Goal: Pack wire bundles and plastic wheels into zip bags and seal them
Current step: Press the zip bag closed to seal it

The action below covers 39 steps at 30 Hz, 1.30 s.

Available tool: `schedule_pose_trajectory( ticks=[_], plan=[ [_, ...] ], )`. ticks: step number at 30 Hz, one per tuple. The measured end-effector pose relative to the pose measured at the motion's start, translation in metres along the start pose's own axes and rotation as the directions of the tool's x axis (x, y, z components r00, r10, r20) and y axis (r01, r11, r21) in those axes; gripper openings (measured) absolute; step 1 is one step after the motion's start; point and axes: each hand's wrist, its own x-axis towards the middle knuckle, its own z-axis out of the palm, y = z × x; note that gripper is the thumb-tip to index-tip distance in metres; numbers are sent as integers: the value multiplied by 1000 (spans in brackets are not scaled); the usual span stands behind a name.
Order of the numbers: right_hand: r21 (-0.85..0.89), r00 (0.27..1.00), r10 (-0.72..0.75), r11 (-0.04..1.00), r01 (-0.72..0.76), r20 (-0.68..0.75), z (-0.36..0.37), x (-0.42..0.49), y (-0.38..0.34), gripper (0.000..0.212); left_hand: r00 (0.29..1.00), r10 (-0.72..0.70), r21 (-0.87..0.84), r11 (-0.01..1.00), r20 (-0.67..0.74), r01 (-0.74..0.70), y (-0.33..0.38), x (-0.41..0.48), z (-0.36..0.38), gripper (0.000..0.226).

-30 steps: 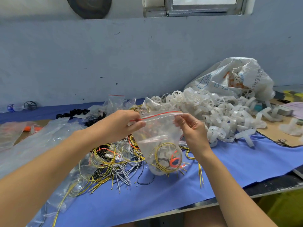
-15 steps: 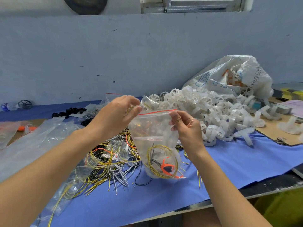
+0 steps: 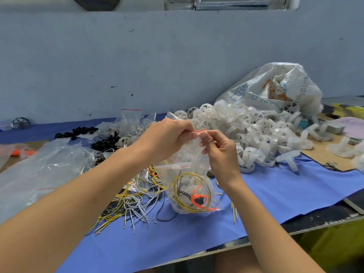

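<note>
Where the blue cloth (image 3: 275, 194) covers the workbench, a white woven sack (image 3: 295, 83) slumps at the back right. It is printed in blue with "952"; its other characters are too small to read. A pile of white plastic wheels (image 3: 256, 125) spreads from it toward the middle. Left of centre lies a tangle of loose wires (image 3: 128, 201), yellow, grey and black. A clear zip bag (image 3: 189, 174) hangs in front, its bottom down by the cloth. The left hand (image 3: 165, 136) and right hand (image 3: 220, 148), fingers curled and close together, both pinch its red zip strip (image 3: 200, 130). Inside sits a coiled wire bundle (image 3: 191, 194), yellow with orange.
</note>
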Motion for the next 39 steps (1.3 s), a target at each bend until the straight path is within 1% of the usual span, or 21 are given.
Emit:
schedule_pose_trajectory(
  ticks=[3,5,8,11,12,14,16,18,23,25,28,31,33,39],
  plan=[
    [38,1000,18,999,-19,22,2,0,-2,11,999,-21,53,998,-26,22,2,-1,1,25],
    [41,999,33,999,-34,14,2,2,-2,10,999,-33,29,999,-11,33,3,-2,1,26],
    [40,997,72,997,-70,-40,-2,4,1,10,998,-53,-13,999,41,53,-2,-5,-1,26],
    [74,990,109,992,-103,-89,-7,3,3,12,997,-52,-32,998,63,54,-9,-13,-3,25],
    [100,989,127,988,-120,-71,-8,3,3,12,997,-48,-41,998,64,51,-9,-16,-3,25],
    [133,987,159,978,-162,30,-7,2,2,16,997,-42,-52,998,62,45,-9,-19,-3,26],
    [127,976,182,972,-196,116,-3,2,1,17,997,-44,-58,997,61,48,-8,-19,-3,26],
    [133,971,204,966,-220,124,1,2,0,15,996,-55,-54,997,63,58,-9,-19,-4,26],
    [151,970,228,959,-239,82,5,3,-1,11,997,-60,-85,994,54,64,-12,-22,-4,26],
    [149,967,228,959,-243,111,6,2,-2,11,999,-34,-113,993,39,39,-11,-21,-2,25],
    [142,967,209,963,-229,146,8,1,-4,12,1000,-11,-103,995,20,13,-9,-19,0,27],
    [145,972,220,962,-231,89,7,2,-5,10,999,-17,-59,998,32,19,-11,-18,0,29],
    [154,968,247,956,-250,42,5,3,-4,9,998,-31,-61,998,48,34,-18,-21,-1,29],
    [169,960,279,947,-273,-15,-4,6,0,10,993,-96,-73,992,70,101,-43,-40,-8,31]
  ],
)
